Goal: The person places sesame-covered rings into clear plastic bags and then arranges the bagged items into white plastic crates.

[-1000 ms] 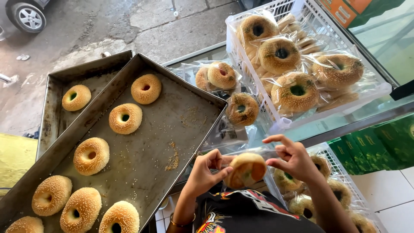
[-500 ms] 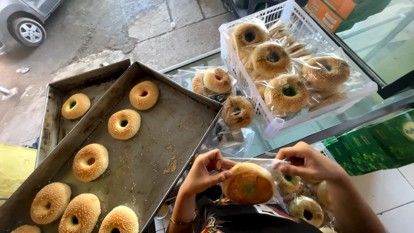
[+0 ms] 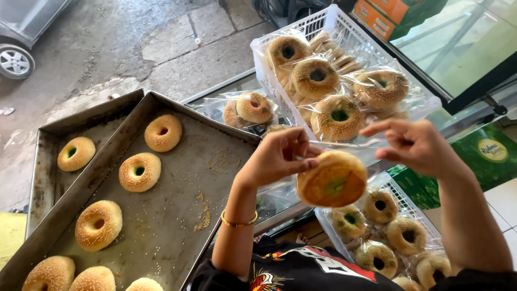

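My left hand pinches the top of a clear plastic bag that holds a sesame ring bread. The bread hangs tilted in front of my chest. My right hand is on the bag's other side with its fingers spread, and it seems to pinch the thin plastic edge. A large metal tray at the left carries several unwrapped sesame rings, such as the ring. A second tray beside it holds one ring.
A white crate of bagged rings rests on the glass counter at the top. A lower white crate with more bagged rings stands under my hands. A bagged pair lies on the glass. Green boxes stand at the right, and a car wheel is far left.
Both hands rose with the bagged bread and drew apart. My right hand moved up and to the right, and the view shifted so that the trays sit lower.
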